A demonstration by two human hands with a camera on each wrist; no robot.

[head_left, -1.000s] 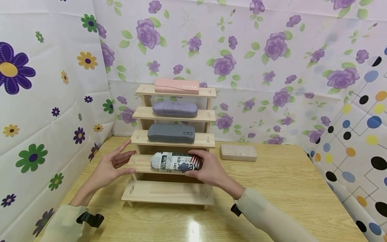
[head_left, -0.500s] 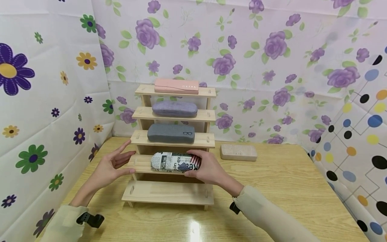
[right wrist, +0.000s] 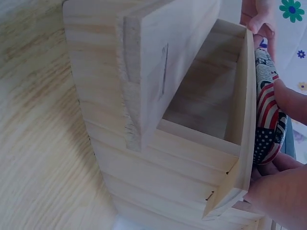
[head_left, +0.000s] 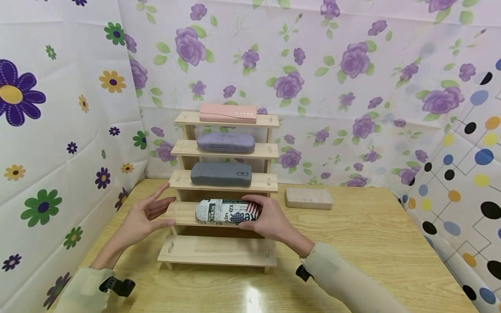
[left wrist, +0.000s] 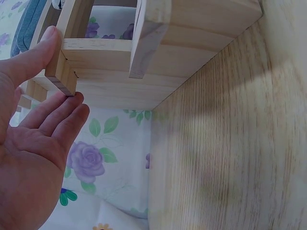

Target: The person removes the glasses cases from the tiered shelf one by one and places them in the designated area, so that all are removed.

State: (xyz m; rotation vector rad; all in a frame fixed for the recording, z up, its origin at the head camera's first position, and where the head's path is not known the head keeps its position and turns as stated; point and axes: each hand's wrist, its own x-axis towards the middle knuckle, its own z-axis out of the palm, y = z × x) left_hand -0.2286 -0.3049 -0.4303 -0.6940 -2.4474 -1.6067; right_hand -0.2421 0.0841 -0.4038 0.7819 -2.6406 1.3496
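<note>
A glasses case (head_left: 225, 211) with newsprint lettering and a stars-and-stripes patch lies lengthwise on the second shelf from the bottom of a wooden stepped rack (head_left: 219, 251). My right hand (head_left: 272, 219) grips its right end, thumb at the front and fingers over the back; the right wrist view shows that end of the case (right wrist: 268, 112) between thumb and fingers, against the shelf. My left hand (head_left: 142, 215) is at the left end of the same shelf, fingers spread and fairly straight. In the left wrist view, thumb and fingertips (left wrist: 79, 98) are right at the board's end.
Higher shelves hold a grey-blue glasses case (head_left: 221, 174), a lavender case (head_left: 225, 142) and a pink case (head_left: 228, 113), one per level. A beige case (head_left: 308, 198) lies on the wooden table (head_left: 352, 243) right of the rack. Patterned cloth (head_left: 313, 87) hangs behind and at both sides.
Both hands and the patterned glasses case stay in place. The whole head view has shifted very slightly.
</note>
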